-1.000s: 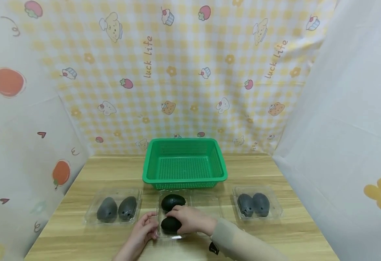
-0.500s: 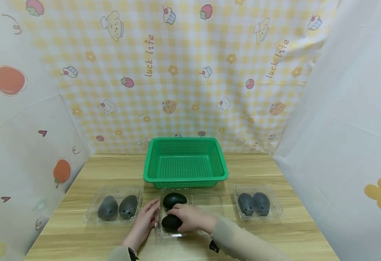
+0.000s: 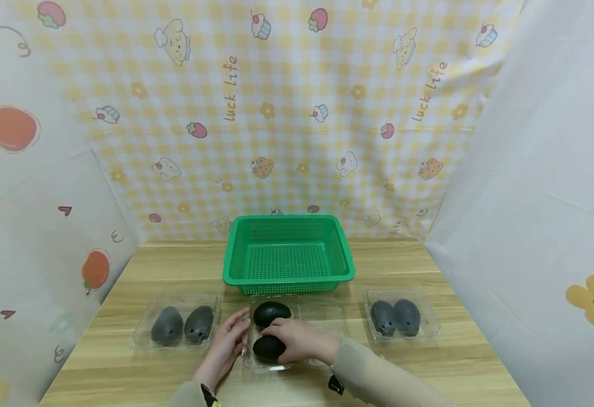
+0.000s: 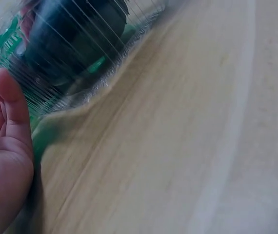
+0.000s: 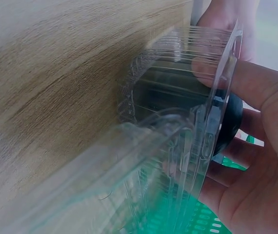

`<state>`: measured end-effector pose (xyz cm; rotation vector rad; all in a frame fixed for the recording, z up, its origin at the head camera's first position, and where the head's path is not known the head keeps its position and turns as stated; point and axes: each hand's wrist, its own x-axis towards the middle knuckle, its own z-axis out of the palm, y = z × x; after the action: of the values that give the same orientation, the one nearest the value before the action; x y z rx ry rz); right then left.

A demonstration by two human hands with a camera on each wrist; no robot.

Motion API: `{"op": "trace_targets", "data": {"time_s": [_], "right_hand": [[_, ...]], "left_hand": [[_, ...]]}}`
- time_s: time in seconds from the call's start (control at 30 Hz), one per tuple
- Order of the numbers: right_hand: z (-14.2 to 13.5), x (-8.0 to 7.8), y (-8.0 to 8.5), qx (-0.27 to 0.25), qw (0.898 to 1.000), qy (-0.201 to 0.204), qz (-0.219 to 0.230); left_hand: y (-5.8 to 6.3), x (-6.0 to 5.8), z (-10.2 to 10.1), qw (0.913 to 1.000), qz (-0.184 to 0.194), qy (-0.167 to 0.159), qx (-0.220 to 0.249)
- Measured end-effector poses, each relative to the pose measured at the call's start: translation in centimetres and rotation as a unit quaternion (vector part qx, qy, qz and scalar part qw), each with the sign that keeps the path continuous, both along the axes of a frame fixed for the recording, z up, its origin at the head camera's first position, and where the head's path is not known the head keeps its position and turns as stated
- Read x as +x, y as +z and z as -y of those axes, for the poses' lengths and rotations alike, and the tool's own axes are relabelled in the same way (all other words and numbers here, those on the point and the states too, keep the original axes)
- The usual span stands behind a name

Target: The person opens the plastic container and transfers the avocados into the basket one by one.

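An open clear plastic clamshell box [image 3: 287, 366] lies on the table, its lid [image 3: 325, 322] folded out to the right. Two dark avocados sit in its left half, a far avocado [image 3: 271, 312] and a near avocado [image 3: 268, 348]. My right hand [image 3: 302, 341] grips the near avocado from the right; in the right wrist view its thumb and fingers are spread round the dark avocado [image 5: 232, 122] inside the box. Against the box's left wall rests my left hand [image 3: 227, 339], fingers relaxed. The left wrist view shows that hand [image 4: 7, 141] with its thumb beside the ribbed wall.
Behind the box stands a green plastic basket [image 3: 289, 281] with nothing in it. A closed clear box [image 3: 139, 336] with two dark avocados lies at the left, and a similar closed box [image 3: 431, 330] at the right. A patterned cloth [image 3: 302, 141] hangs behind the table.
My left hand has shifted forward along the box's left side, bringing its sleeve into view. My right hand keeps its hold on the near avocado, almost unmoved.
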<state>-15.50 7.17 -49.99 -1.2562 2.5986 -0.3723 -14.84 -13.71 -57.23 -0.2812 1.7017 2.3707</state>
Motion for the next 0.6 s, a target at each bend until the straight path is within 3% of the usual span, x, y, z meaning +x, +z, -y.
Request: {"op": "trace_targets", "data": {"time_s": [0.6], "right_hand": [[-0.47,-0.06,0.22,-0.012,1.000,0.003,0.002]], "left_hand": [[-0.22,0.07,0.10,0.9998,0.003,-0.009,0.017]]}}
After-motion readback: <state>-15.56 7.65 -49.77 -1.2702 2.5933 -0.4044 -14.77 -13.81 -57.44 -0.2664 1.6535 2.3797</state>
